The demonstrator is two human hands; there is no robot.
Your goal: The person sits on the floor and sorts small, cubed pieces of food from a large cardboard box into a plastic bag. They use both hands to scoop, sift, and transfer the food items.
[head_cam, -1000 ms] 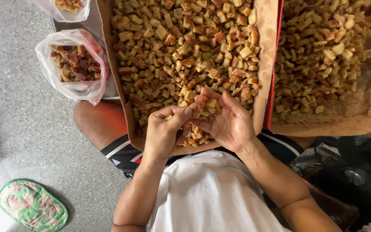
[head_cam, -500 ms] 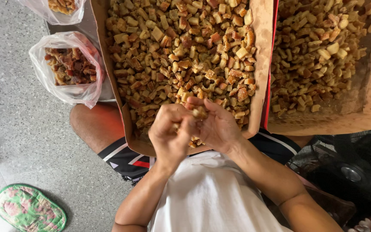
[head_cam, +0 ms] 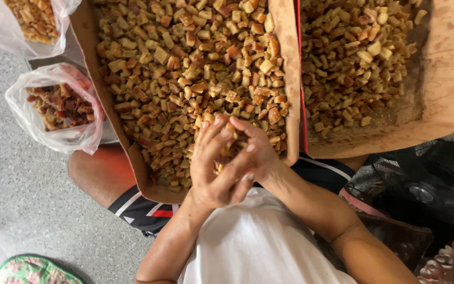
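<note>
Fingers (head_cam: 222,138) of the left hand (head_cam: 214,168) curl over the right hand (head_cam: 256,152), the two cupped together around a small clump of fried golden-brown chunks (head_cam: 227,150), just above the near end of the middle cardboard tray (head_cam: 285,79); both hands are closed loosely on those pieces rather than pinching any single one. Rubbing stuck pieces apart seems best done low over the tray with gentle pressure, so loosened bits drop back into the heap instead of onto the lap, and so crisp chunks are not crushed. That tray rests across the person's thighs and is heaped nearly edge to edge with diced chunks (head_cam: 185,68). Just beside it on the right, touching along a red edge, a second cardboard tray (head_cam: 447,100) holds a thinner layer of similar pieces, its paper lining bare near the corner. To the left, a clear plastic bag (head_cam: 53,110) sits open with darker, reddish scraps inside, and another bag (head_cam: 32,21) above it holds paler pieces. Speckled floor (head_cam: 17,189) lies below.
</note>
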